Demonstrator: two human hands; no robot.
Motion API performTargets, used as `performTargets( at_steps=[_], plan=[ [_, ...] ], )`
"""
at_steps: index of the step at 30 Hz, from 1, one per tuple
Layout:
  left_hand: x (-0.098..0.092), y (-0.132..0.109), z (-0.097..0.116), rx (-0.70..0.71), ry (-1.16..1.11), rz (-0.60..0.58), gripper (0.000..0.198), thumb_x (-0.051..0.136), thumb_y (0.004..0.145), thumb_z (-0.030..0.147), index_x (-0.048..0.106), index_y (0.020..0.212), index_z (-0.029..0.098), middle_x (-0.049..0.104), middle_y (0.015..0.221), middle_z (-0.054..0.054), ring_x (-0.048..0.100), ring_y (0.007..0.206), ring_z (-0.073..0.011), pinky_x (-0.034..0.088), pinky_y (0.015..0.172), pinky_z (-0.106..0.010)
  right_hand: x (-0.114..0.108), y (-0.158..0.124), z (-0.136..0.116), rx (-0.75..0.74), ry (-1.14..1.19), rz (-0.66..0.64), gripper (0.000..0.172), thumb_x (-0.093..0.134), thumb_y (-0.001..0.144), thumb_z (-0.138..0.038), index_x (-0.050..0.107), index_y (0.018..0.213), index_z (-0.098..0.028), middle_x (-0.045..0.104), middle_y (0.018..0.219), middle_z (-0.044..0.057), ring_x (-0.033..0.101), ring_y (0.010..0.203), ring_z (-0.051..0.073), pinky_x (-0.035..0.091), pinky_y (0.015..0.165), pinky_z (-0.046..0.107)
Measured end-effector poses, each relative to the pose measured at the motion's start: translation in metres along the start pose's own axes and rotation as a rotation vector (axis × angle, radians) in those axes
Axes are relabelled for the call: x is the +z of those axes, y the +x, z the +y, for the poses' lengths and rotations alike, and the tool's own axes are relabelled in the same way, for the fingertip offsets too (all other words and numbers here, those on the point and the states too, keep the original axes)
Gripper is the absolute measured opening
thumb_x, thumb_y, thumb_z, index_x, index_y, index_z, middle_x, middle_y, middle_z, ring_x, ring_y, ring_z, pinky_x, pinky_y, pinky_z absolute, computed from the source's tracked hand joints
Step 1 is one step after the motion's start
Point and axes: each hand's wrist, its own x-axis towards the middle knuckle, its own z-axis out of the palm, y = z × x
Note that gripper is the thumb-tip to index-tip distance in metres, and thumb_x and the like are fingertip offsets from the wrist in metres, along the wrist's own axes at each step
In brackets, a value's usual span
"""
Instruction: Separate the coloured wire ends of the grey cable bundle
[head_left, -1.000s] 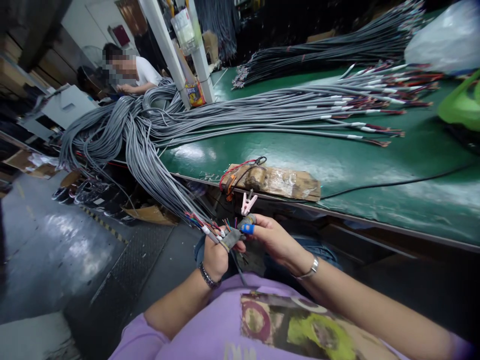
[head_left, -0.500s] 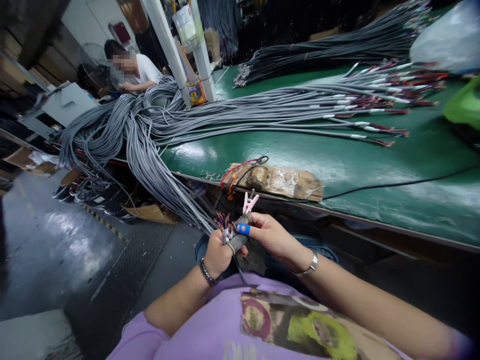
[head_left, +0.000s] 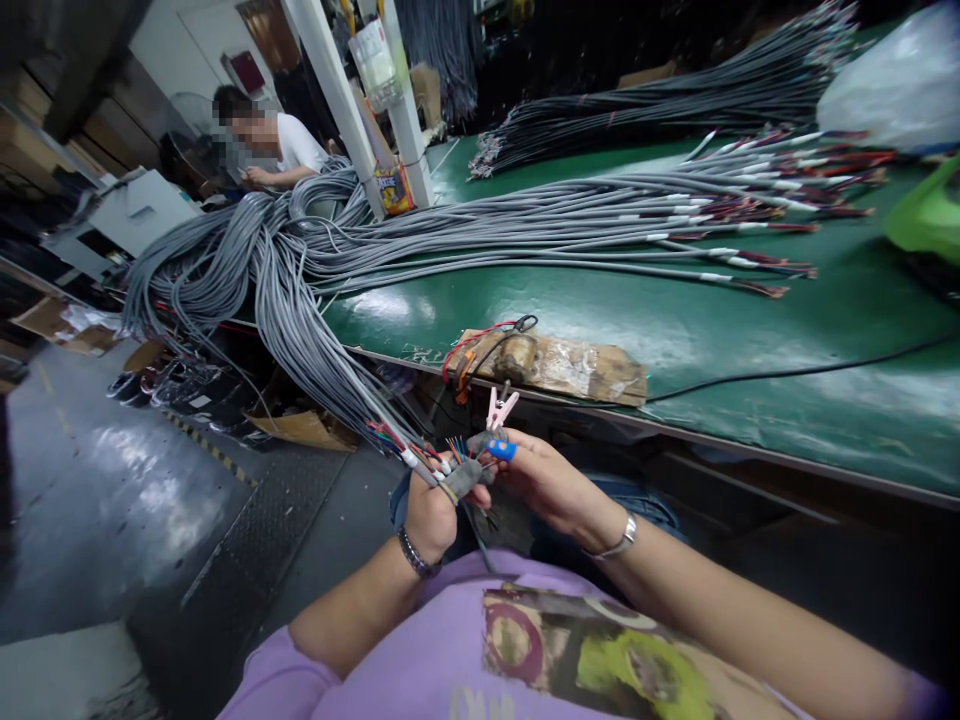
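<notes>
My left hand (head_left: pixel 431 518) is closed around the stripped end of a grey cable, its thumb wrapped in grey tape. Thin coloured wires (head_left: pixel 457 447) fan out from that end between my hands. More grey cable ends (head_left: pixel 409 456) with white bands lie against the left fingers. My right hand (head_left: pixel 544 482), with blue tape (head_left: pixel 501 450) on one digit, pinches at the wire tips; the exact wires are hidden. Just beyond my right fingertips, a pink clip (head_left: pixel 501 408) stands at the bench edge.
A wooden board (head_left: pixel 577 368) with red and black leads lies on the green bench (head_left: pixel 787 330). Grey cables (head_left: pixel 487 225) run along it and hang over the edge. Black cables (head_left: pixel 637 120) lie behind. A person (head_left: pixel 289 145) sits at the far left, near a white post (head_left: pixel 330 90).
The bunched wires that stood upright at my left hand are now laid over to the left. Another set of thin coloured wires shows fanned between my hands. My right hand has shifted slightly right.
</notes>
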Motion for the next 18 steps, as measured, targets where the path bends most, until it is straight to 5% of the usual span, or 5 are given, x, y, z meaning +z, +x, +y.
performTargets(
  at_steps=[5,18],
  plan=[
    [0.007,0.003,0.009,0.013,-0.074,0.019,0.027,0.066,0.075,0.036,0.067,0.061,0.013,0.063,0.049,-0.003,0.056,0.042,-0.0126,0.047,0.045,-0.024,-0.024,0.007,-0.003,0.085,0.198,0.165,0.036,0.07,0.073,-0.052,0.067,0.079,-0.017,0.068,0.08,0.004,0.06,0.069,0.013,0.049,0.068,0.027],
    [0.024,0.014,0.011,-0.062,-0.08,0.049,0.028,0.072,0.069,0.04,0.065,0.061,0.013,0.061,0.047,-0.001,0.055,0.042,-0.01,0.045,0.044,-0.021,-0.013,0.03,-0.017,-0.053,0.32,0.155,0.033,0.072,0.073,-0.05,0.067,0.071,-0.017,0.065,0.062,0.002,0.055,0.057,0.015,0.047,0.057,0.029]
  ],
)
